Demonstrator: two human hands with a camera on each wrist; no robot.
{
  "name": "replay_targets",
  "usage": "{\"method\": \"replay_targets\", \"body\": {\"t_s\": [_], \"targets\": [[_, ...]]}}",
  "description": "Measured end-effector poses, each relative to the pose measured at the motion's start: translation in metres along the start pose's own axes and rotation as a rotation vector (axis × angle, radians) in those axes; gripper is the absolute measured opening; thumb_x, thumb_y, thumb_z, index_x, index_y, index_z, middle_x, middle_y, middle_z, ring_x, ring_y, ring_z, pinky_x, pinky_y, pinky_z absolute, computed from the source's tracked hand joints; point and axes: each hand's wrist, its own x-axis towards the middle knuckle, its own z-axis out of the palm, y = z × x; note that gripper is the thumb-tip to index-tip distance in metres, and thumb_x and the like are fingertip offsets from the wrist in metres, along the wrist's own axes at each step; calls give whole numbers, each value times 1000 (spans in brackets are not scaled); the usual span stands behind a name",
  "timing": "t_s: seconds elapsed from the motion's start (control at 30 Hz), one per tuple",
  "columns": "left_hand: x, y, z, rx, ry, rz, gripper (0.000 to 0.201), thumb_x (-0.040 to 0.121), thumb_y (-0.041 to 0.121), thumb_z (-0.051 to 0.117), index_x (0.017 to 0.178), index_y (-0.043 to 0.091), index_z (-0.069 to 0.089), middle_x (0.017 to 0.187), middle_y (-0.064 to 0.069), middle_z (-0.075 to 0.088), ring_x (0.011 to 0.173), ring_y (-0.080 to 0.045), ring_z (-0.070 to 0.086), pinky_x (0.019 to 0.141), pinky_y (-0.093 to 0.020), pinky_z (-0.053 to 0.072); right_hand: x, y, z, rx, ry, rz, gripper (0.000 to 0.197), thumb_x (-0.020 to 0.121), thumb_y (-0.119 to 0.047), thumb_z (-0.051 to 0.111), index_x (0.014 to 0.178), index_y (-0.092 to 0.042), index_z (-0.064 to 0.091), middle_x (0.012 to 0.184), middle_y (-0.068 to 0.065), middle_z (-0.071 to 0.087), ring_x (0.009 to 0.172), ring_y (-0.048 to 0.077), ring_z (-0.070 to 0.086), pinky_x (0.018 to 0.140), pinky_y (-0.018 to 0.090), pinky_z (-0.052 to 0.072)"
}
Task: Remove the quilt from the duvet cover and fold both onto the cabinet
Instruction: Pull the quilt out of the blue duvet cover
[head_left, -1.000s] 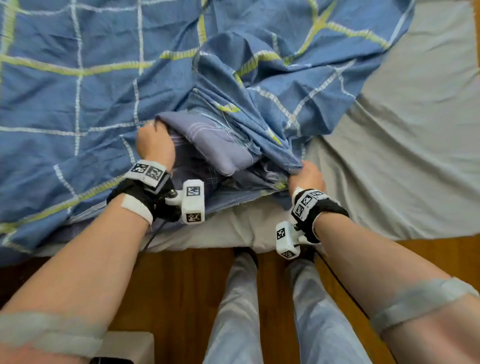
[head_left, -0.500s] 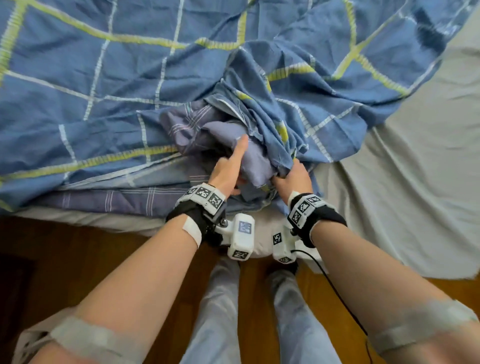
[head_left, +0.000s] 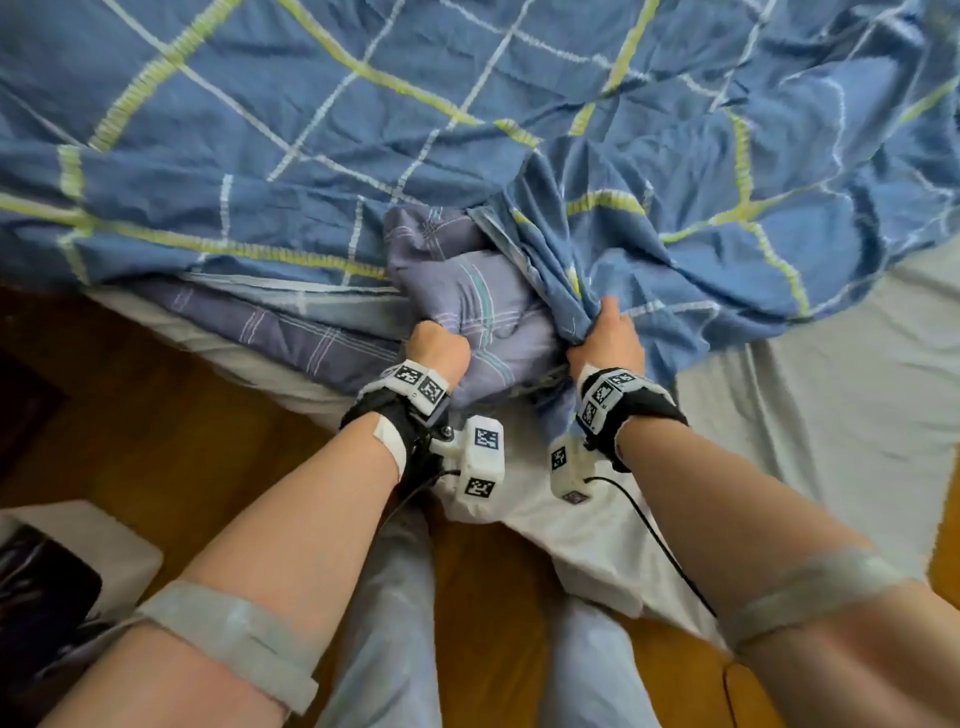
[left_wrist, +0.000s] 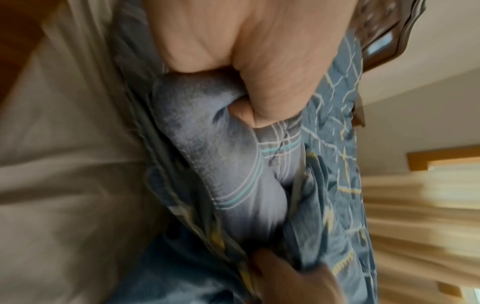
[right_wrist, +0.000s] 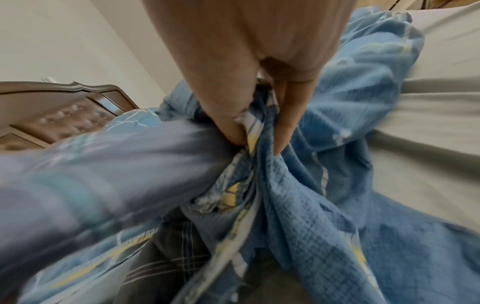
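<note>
Left hand (head_left: 439, 347) fisted round the quilt (head_left: 467, 291), right hand (head_left: 605, 338) pinching bunched duvet cover (head_left: 675, 228) — both clenched tight

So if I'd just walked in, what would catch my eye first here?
Probably the big blue duvet cover with yellow and white grid lines, spread across the bed. At its near edge, a lilac-grey quilt bulges from the opening: the left hand grips the quilt, the right hand bunches the cover's edge beside it.

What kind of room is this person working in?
Most likely a home bedroom: a bed with a grey sheet, a blue checked duvet cover spread over it, a tufted headboard behind, and a wooden floor below.
</note>
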Motion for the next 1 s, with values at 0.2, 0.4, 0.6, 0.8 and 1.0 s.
{"method": "replay_targets", "body": {"t_s": [0.2, 0.4, 0.6, 0.8, 1.0], "targets": [[-59, -53, -60, -42, 176, -146, 38, 92, 5, 52, 127, -11, 53, 133, -29, 54, 123, -41, 53, 98, -39, 44, -7, 22, -39, 20, 3, -55, 29, 85, -5, 56, 114, -5, 53, 117, 20, 61, 111, 39, 59, 89, 41, 47], [-119, -145, -107, -169, 362, -397, 39, 91, 3, 53, 128, -10, 55, 132, -28, 56, 122, -42, 54, 97, -41, 44, -43, 17, -48, 7, -13, -183, 27, 86, -2, 50, 112, 0, 52, 116, 24, 59, 109, 42, 56, 87, 41, 45], [-143, -200, -95, -284, 454, -466, 44, 88, 2, 56, 132, 1, 50, 134, -25, 54, 123, -41, 53, 103, -45, 43, -80, 3, -12, -23, -179, -195, 37, 85, -7, 55, 121, -3, 48, 116, 20, 61, 108, 39, 59, 76, 34, 41], [-121, -185, -43, 146, 347, -187, 96, 78, 21, 75, 153, 29, 16, 151, -12, 24, 135, -35, 31, 109, -48, 33, -90, 3, 22, -68, -237, -208, 32, 90, -21, 57, 118, -7, 54, 115, 18, 63, 110, 37, 60, 77, 31, 38], [-81, -124, -1, 555, 346, 350, 109, 67, 57, 77, 153, 24, 18, 160, -8, 15, 147, -31, 14, 118, -52, 17, -76, 12, 35, -31, -201, -221, 61, 84, -62, 57, 125, -18, 44, 121, 9, 64, 110, 33, 61, 89, 42, 49]]}}
